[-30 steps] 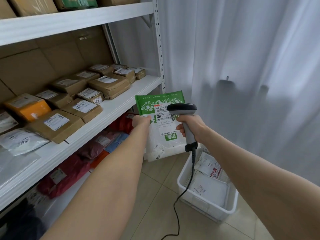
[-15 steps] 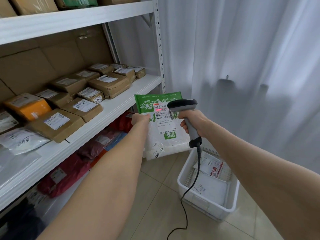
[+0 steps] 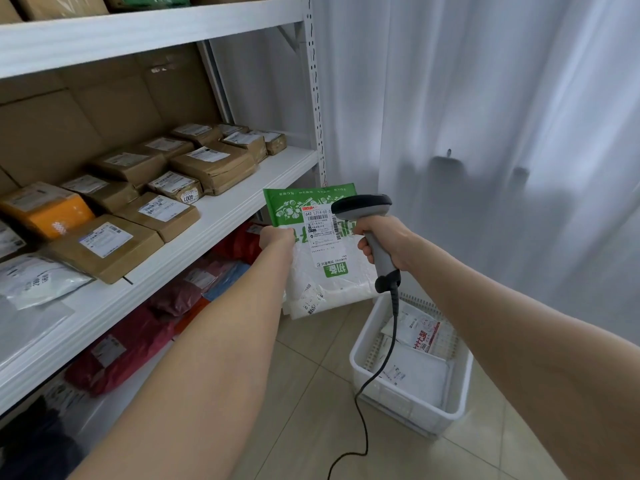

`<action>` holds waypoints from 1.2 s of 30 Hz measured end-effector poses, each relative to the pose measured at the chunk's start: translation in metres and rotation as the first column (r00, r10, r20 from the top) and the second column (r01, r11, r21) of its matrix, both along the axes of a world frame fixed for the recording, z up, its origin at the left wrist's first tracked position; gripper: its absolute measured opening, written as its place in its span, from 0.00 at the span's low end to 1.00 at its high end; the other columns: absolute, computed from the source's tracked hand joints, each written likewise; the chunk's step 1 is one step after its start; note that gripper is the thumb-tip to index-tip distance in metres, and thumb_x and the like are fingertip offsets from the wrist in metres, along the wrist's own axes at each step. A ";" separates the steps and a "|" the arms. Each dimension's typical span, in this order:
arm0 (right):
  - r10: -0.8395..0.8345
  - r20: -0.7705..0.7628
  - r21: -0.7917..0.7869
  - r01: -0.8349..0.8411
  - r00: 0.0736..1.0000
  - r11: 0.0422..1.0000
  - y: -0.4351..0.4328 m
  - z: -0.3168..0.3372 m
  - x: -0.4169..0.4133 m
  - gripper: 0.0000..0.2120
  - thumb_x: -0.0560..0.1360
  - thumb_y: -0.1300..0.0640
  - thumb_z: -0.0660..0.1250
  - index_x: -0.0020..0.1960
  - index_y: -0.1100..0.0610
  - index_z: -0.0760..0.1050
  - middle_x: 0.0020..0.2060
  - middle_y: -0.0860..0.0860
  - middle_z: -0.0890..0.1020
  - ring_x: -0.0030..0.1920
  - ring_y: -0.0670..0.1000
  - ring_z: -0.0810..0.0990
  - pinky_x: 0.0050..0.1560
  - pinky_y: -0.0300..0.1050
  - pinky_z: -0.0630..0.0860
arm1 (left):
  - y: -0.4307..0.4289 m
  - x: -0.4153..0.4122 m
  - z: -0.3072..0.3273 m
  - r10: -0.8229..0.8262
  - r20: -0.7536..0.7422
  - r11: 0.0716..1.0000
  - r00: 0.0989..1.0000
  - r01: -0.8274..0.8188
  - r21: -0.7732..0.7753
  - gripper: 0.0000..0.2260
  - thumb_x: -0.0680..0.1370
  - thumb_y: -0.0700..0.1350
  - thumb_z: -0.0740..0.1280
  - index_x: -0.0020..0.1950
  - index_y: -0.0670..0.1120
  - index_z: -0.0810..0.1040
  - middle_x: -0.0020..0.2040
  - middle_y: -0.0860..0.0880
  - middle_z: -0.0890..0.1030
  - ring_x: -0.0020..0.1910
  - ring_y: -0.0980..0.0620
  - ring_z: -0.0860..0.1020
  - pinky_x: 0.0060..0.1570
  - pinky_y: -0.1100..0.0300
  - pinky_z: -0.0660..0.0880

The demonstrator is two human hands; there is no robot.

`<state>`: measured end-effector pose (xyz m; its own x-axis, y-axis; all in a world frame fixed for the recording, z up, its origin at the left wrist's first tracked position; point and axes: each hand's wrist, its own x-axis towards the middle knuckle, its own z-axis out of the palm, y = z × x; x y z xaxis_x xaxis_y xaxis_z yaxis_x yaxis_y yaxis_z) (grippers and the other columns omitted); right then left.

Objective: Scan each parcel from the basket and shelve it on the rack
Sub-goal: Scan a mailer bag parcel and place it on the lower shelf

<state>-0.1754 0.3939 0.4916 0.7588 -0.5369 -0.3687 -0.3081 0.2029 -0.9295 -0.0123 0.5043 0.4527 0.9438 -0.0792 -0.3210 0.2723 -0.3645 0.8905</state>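
Parcel (image 3: 332,285) first: a soft green-and-white mailer bag, held up in the air between the rack (image 3: 221,216) and the basket (image 3: 408,414), with its label (image 3: 320,233) facing the person. The left hand (image 3: 277,237) grips its left edge, fingers curled round the bag. The right hand (image 3: 384,242) is wrapped round the grip of the scanner (image 3: 363,206), whose head sits just in front of the label's right side. To scan well, the person would do best to pull the bag flat so the barcode does not crease, and to tip the scanner head so it looks square at the barcode rather than covering it (no red beam shows on the label, so whether a read has gone through cannot be told). For shelving, the middle shelf has bare white board along its front edge, in front of the brown boxes (image 3: 214,166); that strip looks the easiest landing spot. The upright post (image 3: 317,98) and the shelf lip are the edges the bag's floppy lower corner must clear. The cable (image 3: 388,355) hangs across the basket, where more parcels lie, and could snag on its rim. The curtain (image 3: 485,133) closes off the right, so the free path runs leftward.
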 end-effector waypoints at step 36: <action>-0.095 -0.255 0.337 0.180 0.962 0.924 0.145 -0.159 0.096 0.08 0.74 0.65 0.69 0.50 0.63 0.71 0.40 0.57 0.74 0.32 0.53 0.76 0.29 0.42 0.76 | 0.229 0.009 -0.155 0.306 -0.405 0.951 0.862 -0.297 0.086 0.08 0.73 0.32 0.68 0.51 0.38 0.75 0.49 0.41 0.81 0.50 0.44 0.80 0.56 0.48 0.77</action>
<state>-0.0796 0.5385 0.3325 0.5585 -0.4316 -0.7083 -0.4493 0.5604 -0.6958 -0.0033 0.7328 0.2976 0.7045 0.1983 -0.6814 0.7094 -0.2224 0.6688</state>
